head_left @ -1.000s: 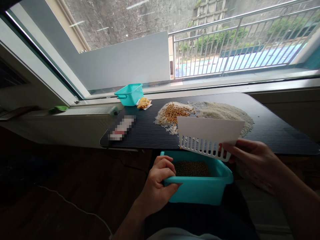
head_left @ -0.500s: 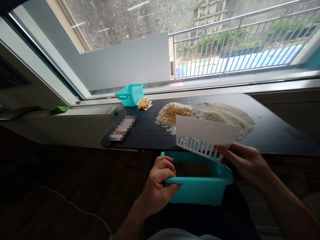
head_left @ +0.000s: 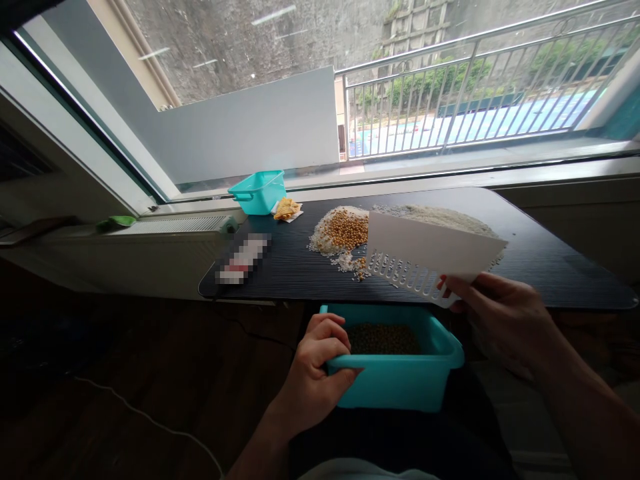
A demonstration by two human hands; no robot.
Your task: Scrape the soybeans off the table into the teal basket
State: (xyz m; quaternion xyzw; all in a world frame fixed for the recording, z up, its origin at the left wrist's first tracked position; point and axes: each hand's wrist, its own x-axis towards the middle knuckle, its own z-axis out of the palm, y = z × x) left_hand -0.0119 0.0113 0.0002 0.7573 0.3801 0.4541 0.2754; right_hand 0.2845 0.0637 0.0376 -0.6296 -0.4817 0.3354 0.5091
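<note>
Your left hand (head_left: 317, 360) grips the near rim of a turquoise tub (head_left: 395, 385) with beans (head_left: 385, 339) inside. Your right hand (head_left: 510, 317) pinches one end of a white slotted scraper (head_left: 433, 243) near the table (head_left: 290, 277) edge. Beyond, golden beans (head_left: 349, 230) lie among white grains (head_left: 453, 217); a second tub (head_left: 265, 195) stands by the window (head_left: 250, 133).

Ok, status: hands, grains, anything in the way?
Left hand gripping near teal bin. Right hand holding white slotted scraper. Yellow beans amid white grains on table. Scraper hiding some grains.
</note>
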